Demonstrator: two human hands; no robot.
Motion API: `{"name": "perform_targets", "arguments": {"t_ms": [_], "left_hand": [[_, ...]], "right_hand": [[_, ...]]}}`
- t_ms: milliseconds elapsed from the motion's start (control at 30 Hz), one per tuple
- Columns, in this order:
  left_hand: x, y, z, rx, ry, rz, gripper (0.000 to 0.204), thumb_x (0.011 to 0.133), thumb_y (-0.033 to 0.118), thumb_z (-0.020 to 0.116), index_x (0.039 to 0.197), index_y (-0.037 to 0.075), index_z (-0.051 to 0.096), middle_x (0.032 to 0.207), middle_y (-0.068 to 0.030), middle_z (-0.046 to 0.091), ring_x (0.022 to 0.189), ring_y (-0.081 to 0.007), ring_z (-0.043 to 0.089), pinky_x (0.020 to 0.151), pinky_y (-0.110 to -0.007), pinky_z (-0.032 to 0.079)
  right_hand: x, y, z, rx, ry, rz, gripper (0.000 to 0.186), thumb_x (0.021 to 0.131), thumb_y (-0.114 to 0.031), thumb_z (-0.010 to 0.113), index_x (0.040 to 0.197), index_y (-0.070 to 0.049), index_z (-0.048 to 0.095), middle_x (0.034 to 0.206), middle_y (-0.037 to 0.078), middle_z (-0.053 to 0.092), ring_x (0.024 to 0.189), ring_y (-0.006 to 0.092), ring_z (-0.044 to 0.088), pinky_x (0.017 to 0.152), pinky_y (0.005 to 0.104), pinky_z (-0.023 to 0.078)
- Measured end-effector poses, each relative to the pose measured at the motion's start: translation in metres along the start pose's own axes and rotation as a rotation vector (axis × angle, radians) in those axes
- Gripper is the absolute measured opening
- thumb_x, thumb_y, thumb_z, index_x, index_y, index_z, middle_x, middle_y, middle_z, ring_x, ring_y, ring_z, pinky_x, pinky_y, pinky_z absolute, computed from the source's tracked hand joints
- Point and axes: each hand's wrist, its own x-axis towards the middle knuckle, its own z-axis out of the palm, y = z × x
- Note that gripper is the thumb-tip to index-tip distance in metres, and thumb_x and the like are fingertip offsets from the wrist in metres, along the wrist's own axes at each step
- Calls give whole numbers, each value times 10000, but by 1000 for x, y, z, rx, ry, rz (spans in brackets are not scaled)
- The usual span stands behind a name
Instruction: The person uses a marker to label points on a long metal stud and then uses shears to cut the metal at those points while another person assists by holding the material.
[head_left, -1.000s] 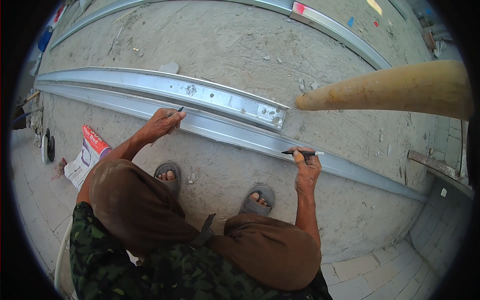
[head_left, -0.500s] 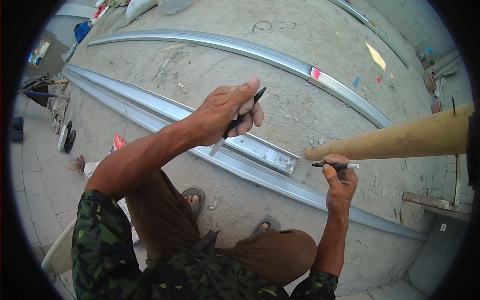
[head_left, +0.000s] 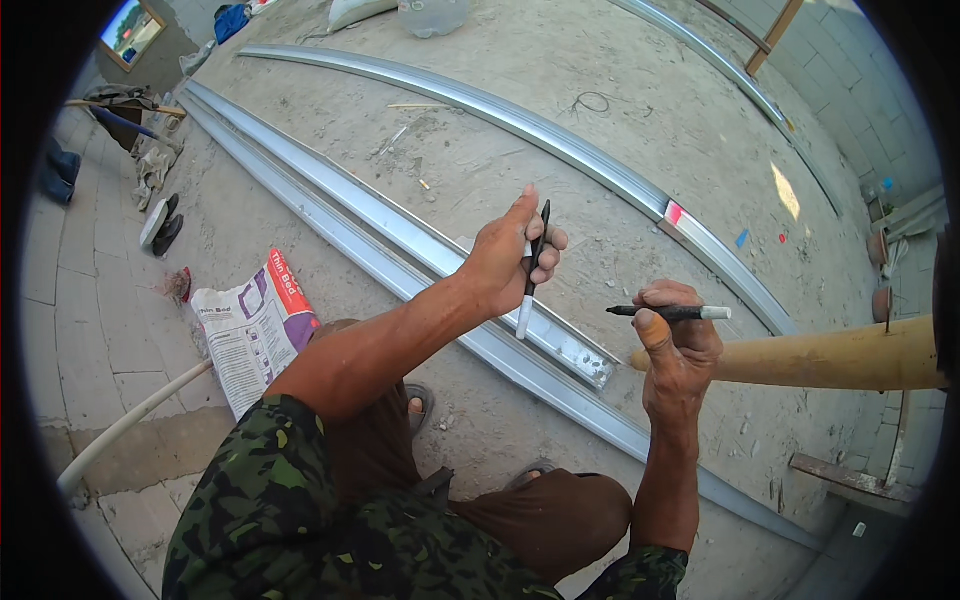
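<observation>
Both of my hands are raised above the metal channels, each closed on a marker. My left hand [head_left: 508, 258] has its fingers curled round a black and white marker [head_left: 526, 308], held steeply with its white end down; the thumb points up. In my right hand [head_left: 682, 350], a second marker [head_left: 668, 313] lies nearly level between thumb and fingers, its dark pointed end toward the left hand and its white end to the right. Beneath the hands, two long silvery metal channels [head_left: 400, 268] lie side by side on the dusty floor.
Another long metal channel [head_left: 480, 105], with a pink mark near its right part, curves across beyond them. To the right a thick yellowish pole [head_left: 830, 355] extends. A printed bag [head_left: 250, 325] lies at my left, near a pale hose [head_left: 140, 420]; a pair of slippers [head_left: 161, 226] sits farther left.
My view has shifted, revealing more of the bag. The left hand's marker has turned more upright, and my two hands are closer together. Both markers are still held.
</observation>
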Motion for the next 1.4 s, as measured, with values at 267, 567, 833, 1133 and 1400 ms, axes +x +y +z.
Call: {"name": "perform_targets", "arguments": {"t_ms": [267, 567, 833, 1133, 1400], "left_hand": [[18, 3, -12, -210, 179, 38, 463, 1014, 494, 386, 711, 145, 390, 781, -117, 578, 596, -152, 505, 490, -271, 394], [12, -10, 0, -251, 63, -59, 505, 1018, 534, 269, 719, 156, 419, 855, -128, 616, 707, -182, 586, 512, -293, 411], [12, -10, 1, -294, -94, -72, 351, 1011, 403, 282, 829, 150, 443, 1062, -126, 589, 1020, -244, 569, 815, -404, 469], [11, -13, 4, -340, -172, -103, 352, 1016, 391, 274, 850, 137, 451, 1088, -132, 564, 1075, -254, 531, 889, -414, 448], [5, -15, 9, -312, -134, -130, 333, 1029, 369, 277, 899, 116, 451, 1067, -132, 578, 973, -222, 559, 783, -354, 462]], "right_hand": [[-5, 4, 25, -32, -75, 98, 174, 851, -41, 718, 1006, -32, 640, 1040, 74, 553, 878, 134, 581, 763, 256, 490], [18, 10, 43, 51, 14, 3, 185, 860, -16, 702, 1025, -4, 622, 1040, 83, 568, 862, 136, 595, 728, 249, 510], [19, 16, 52, -38, -59, -93, 137, 889, -1, 647, 1019, 17, 607, 1040, 124, 568, 882, 187, 642, 785, 303, 565], [16, 22, 46, -143, -56, -125, 202, 848, 55, 667, 1034, -11, 623, 1088, 133, 576, 966, 190, 622, 835, 288, 527], [18, 26, 49, -303, -37, -289, 214, 805, 66, 701, 997, -8, 643, 1021, 144, 630, 928, 219, 651, 790, 314, 547]]}}
